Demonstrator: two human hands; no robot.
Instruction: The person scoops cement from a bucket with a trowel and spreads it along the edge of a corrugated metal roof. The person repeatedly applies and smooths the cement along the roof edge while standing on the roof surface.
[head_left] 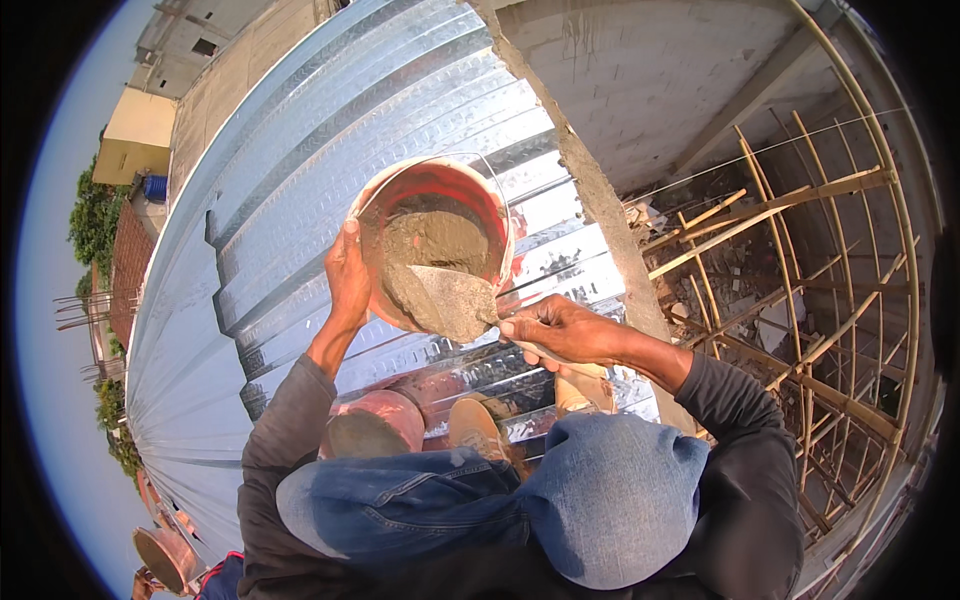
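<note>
Before me a red bucket (505, 215) is tipped so its inside shows, with a wire handle over its rim. Grey wet mortar (440, 235) lies in it. My left hand (347, 275) grips the bucket by its left side. In my right hand (565, 330) is the handle of a trowel (455, 298); the mortar-smeared blade reaches into the bucket at its near side. A second red bucket (385, 420), with grey stuff in it, stands just left of my shoes (477, 428).
I am on a shiny corrugated metal roof (330, 130). A rough mortar-topped wall edge (600, 200) runs along its right. Beyond lies a deep drop with bamboo scaffolding (850, 190) and rubble. At lower left, another person's hand is by a bucket (165, 558).
</note>
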